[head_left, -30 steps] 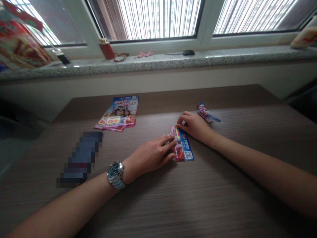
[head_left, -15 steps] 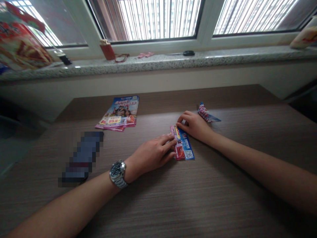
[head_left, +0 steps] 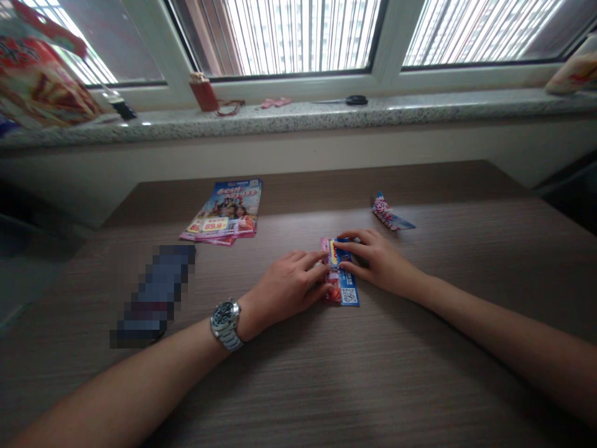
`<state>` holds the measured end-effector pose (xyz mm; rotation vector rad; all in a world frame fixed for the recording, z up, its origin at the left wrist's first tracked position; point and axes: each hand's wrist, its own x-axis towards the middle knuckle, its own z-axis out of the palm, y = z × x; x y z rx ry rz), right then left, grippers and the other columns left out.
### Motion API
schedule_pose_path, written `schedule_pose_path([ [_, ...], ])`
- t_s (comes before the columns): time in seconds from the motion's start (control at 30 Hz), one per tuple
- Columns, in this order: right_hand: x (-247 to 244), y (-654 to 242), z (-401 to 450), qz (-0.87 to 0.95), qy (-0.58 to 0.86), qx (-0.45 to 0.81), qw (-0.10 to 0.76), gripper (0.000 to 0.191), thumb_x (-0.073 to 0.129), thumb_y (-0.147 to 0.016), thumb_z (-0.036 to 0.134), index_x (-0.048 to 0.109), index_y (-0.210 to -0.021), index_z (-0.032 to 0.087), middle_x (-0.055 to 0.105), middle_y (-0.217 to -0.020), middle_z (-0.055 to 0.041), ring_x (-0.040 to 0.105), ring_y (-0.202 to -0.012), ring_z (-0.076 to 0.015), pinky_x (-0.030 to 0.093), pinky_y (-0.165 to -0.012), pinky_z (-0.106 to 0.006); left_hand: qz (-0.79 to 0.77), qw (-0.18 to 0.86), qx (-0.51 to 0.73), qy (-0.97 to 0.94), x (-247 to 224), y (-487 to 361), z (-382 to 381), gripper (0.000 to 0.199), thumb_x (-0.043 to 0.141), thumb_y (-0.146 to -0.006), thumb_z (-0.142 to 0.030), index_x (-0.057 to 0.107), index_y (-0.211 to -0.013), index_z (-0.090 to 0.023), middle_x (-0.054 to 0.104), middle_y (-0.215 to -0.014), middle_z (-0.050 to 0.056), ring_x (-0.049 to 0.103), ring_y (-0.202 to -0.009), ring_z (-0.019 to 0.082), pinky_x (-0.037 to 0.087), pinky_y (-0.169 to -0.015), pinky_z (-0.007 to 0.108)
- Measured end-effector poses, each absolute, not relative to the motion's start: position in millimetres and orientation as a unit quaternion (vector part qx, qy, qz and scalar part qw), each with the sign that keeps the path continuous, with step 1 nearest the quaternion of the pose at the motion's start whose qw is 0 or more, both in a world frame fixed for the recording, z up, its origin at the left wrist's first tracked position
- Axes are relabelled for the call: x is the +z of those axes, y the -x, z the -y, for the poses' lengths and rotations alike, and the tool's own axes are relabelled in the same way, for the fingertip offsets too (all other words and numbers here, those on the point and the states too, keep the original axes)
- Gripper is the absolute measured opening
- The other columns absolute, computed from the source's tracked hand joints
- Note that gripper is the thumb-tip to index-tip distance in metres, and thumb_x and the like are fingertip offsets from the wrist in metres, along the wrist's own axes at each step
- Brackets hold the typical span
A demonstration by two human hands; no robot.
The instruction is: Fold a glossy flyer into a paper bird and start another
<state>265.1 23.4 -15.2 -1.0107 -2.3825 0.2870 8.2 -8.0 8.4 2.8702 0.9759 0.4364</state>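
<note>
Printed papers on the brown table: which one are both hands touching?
The narrow blue-and-pink paper strip, touched by the left hand and right hand; the stacked colourful flyers and pointed folded blue paper lie untouched.

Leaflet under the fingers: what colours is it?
The leaflet is mainly blue and pinkish-red, clearest in the head view.

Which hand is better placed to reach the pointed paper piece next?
Probably the right hand: the pointed paper piece lies just beyond it; the left hand is farther, on the printed strip.
</note>
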Motion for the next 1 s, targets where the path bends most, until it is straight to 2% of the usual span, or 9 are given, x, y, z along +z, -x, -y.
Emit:
schedule_pose_path([
  [0.13,-16.0,-263.3,-22.3,0.881,0.375,0.112,0.266,0.038,0.068,-0.094,0.033,0.067,-0.132,0.028,0.064,-0.13,-0.0128,0.059,-0.12,-0.032,0.049,-0.103,-0.055,-0.324,0.052,0.145,-0.933,8.0,-8.9,7.7,0.035,0.057,-0.101,-0.039,0.063,-0.13,-0.019,0.062,-0.139,0.011,0.063,-0.121,0.028,0.052,-0.104,0.047],
  [0.33,-12.9,-262.8,-23.2,0.882,0.376,0.111,0.262,0.034,0.069,-0.093,0.033,0.069,-0.126,0.023,0.066,-0.127,-0.014,0.06,-0.118,-0.0313,0.05,-0.102,-0.053,-0.353,0.062,0.156,-0.92,9.0,-8.7,8.8,0.055,0.061,-0.099,-0.04,0.05,-0.147,-0.017,0.056,-0.148,0.012,0.057,-0.131,0.028,0.05,-0.111,0.044],
  [0.6,-11.1,-262.7,-22.1,0.877,0.376,0.12,0.273,0.032,0.071,-0.092,0.032,0.07,-0.124,0.024,0.067,-0.126,-0.0133,0.062,-0.117,-0.0307,0.051,-0.101,-0.052,-0.356,0.062,0.153,-0.92,8.1,-9.0,10.0,0.053,0.059,-0.099,-0.04,0.053,-0.145,-0.015,0.054,-0.15,0.013,0.059,-0.131,0.028,0.052,-0.11,0.042],
  [0.83,-10.9,-262.6,-22.3,0.876,0.377,0.125,0.273,0.03,0.07,-0.093,0.032,0.07,-0.122,0.022,0.067,-0.126,-0.0136,0.062,-0.117,-0.0303,0.05,-0.102,-0.051,-0.359,0.062,0.144,-0.92,7.9,-9.6,9.5,0.054,0.059,-0.099,-0.042,0.054,-0.145,-0.014,0.055,-0.15,0.013,0.057,-0.133,0.029,0.05,-0.112,0.045],
  [1.0,-8.5,-261.0,-23.5,0.869,0.378,0.146,0.283,0.013,0.07,-0.093,0.028,0.071,-0.103,0.02,0.068,-0.109,-0.0111,0.065,-0.102,-0.026,0.053,-0.092,-0.043,-0.368,0.069,0.132,-0.918,8.0,-9.8,10.1,0.054,0.057,-0.1,-0.043,0.053,-0.146,-0.015,0.053,-0.152,0.013,0.055,-0.135,0.028,0.048,-0.114,0.043],
])
